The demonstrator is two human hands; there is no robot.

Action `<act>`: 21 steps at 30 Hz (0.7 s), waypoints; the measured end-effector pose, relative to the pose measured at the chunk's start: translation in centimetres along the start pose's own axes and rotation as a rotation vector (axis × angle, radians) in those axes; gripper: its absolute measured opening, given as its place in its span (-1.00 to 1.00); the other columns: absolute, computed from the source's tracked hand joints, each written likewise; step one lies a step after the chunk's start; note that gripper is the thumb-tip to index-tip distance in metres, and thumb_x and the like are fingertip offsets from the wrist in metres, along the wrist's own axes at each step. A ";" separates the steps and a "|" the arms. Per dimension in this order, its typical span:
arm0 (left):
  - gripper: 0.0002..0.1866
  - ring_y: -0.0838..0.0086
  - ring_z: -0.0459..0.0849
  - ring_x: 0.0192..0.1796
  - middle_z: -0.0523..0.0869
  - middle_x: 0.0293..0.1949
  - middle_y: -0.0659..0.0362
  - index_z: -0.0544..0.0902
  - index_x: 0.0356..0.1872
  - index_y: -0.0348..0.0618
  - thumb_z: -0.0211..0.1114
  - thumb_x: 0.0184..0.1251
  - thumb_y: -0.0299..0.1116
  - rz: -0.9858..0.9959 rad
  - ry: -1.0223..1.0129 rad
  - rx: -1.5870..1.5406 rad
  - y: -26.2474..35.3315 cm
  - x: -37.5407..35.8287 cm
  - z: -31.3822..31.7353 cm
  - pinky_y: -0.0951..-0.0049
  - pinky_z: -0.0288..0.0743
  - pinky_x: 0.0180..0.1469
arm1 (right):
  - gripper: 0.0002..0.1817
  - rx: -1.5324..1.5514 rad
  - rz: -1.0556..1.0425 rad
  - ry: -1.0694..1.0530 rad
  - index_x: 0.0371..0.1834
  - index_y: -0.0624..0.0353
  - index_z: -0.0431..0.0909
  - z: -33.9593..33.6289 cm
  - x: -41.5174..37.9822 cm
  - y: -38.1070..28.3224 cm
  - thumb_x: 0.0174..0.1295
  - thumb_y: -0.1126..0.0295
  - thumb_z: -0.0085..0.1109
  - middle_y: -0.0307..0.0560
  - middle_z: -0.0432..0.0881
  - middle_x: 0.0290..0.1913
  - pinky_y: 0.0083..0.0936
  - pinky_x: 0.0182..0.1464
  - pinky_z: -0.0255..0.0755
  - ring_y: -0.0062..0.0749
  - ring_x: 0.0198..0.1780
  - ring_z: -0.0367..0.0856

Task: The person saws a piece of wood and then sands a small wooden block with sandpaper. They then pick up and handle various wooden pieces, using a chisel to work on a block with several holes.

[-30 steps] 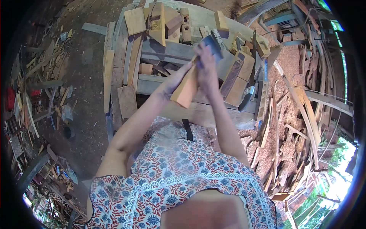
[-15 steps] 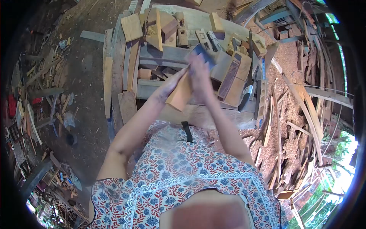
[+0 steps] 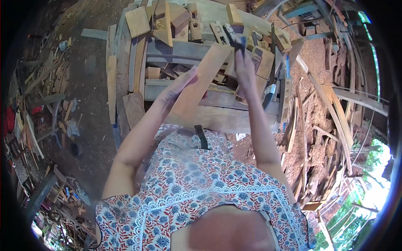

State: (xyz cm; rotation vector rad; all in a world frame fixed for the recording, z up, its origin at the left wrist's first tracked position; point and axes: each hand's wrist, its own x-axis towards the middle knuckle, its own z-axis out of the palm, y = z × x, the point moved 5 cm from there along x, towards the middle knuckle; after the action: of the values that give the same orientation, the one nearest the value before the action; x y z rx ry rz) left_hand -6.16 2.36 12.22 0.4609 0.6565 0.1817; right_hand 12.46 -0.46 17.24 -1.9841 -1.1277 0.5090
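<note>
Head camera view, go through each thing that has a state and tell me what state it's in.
Wooden board: lifted off the bench, tilted, its far end raised.
Left hand: pressed against the board's left edge, supporting it.
Right hand: raised, closed on a dark tool.
Dark tool: held at the board's far end.
Workbench: piled with offcuts and blocks.

Dirt floor (image 3: pixel 90 67), cluttered workbench (image 3: pixel 217 119) (offcuts), daylight

- The long pale orange wooden plank (image 3: pixel 197 88) now tilts flatter, its broad face showing.
- The right hand (image 3: pixel 245 73) sits further right, lifting a dark sanding block (image 3: pixel 240 44) off the plank.
</note>
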 end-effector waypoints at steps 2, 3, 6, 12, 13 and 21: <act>-0.45 0.50 0.61 -0.41 0.59 -0.29 0.15 0.44 0.00 -0.21 -0.01 0.29 0.10 0.134 0.014 0.011 1.0 1.3 0.6 0.48 0.57 -0.39 | -0.58 0.149 0.110 -0.169 0.24 0.16 0.19 1.8 -3.2 -2.0 0.32 0.37 -0.20 0.18 0.38 0.13 -0.44 0.16 0.20 -0.10 0.19 0.34; -0.45 0.51 0.60 -0.42 0.59 -0.33 0.16 0.45 -0.03 -0.21 0.01 0.27 0.11 0.255 0.026 0.035 1.8 1.8 0.7 0.49 0.56 -0.39 | -0.55 0.342 0.103 -0.156 0.23 0.12 0.23 3.0 -5.4 -3.7 0.23 0.48 -0.12 0.12 0.31 0.21 -0.36 0.27 0.09 -0.06 0.28 0.22; -0.49 0.52 0.59 -0.43 0.59 -0.38 0.17 0.48 -0.12 -0.20 0.02 0.27 0.11 0.187 0.191 -0.090 1.0 4.3 -2.0 0.51 0.54 -0.41 | -0.48 0.094 -0.375 -0.270 0.22 0.08 0.26 5.2 -10.6 -6.5 0.12 0.57 -0.07 0.05 0.17 0.32 -0.18 0.35 -0.10 -0.02 0.36 0.06; -0.53 0.51 0.57 -0.11 0.57 -0.10 0.18 0.34 0.14 -0.03 -0.13 0.38 0.04 0.219 0.100 0.141 -0.2 2.5 0.7 0.49 0.48 -0.04 | -0.44 -0.212 -0.411 -0.245 0.26 -0.02 0.23 5.9 -6.6 -4.0 0.11 0.53 -0.08 0.06 -0.04 0.39 -0.01 0.35 -0.27 0.04 0.41 -0.16; -0.51 0.51 0.52 -0.01 0.52 -0.01 0.17 0.31 0.17 -0.06 -0.09 0.36 0.01 0.095 0.092 0.112 -1.0 3.0 0.6 0.46 0.46 0.01 | -0.45 -0.143 -0.372 -0.192 0.25 -0.02 0.23 5.5 -4.2 -3.2 0.12 0.53 -0.08 0.05 -0.03 0.39 0.00 0.35 -0.26 0.04 0.41 -0.15; -0.48 0.38 0.57 -0.04 0.52 0.00 0.02 0.33 0.15 -0.17 -0.18 0.38 0.02 -0.036 -0.064 -0.254 -4.2 7.3 -8.7 0.31 0.54 -0.07 | -0.49 -0.074 -0.403 -0.472 0.23 -0.06 0.27 7.7 -11.1 -6.4 0.15 0.51 -0.07 -0.03 0.06 0.36 0.04 0.33 -0.21 0.02 0.38 -0.06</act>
State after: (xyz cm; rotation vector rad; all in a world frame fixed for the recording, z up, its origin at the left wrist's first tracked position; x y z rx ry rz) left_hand -5.80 3.97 0.26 0.2094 0.5699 0.2124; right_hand -1.90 -4.59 17.17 -1.6700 -1.8097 0.7467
